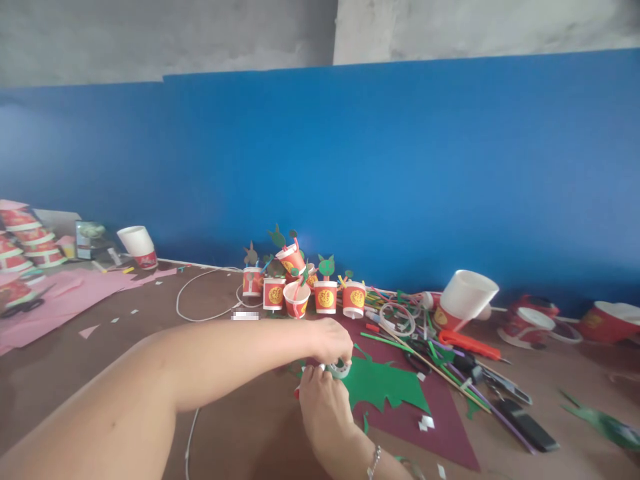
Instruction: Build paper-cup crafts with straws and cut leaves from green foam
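Observation:
My left hand (333, 341) reaches in from the left, fingers curled down at a roll of tape (341, 369) and closed on its edge. Just below it, my right hand (326, 403), with a chain bracelet at the wrist, has its fingers bent together. A bit of white and a bit of red show at its fingertips; what it holds is mostly hidden. Beside the hands, a cut-up green sheet (387, 381) lies on a maroon sheet (453, 433). Behind them stand several small red paper cups (325, 298) with green leaf-like cutouts on straws.
An orange-handled tool (470, 344), sticks and pipe cleaners clutter the right side, near a black object (525, 425). Tall white cups (467, 298) lean behind. Pink paper (65, 300), scissors (23, 307) and stacked cups (37, 237) are at left. A blue panel (350, 167) borders the table's back.

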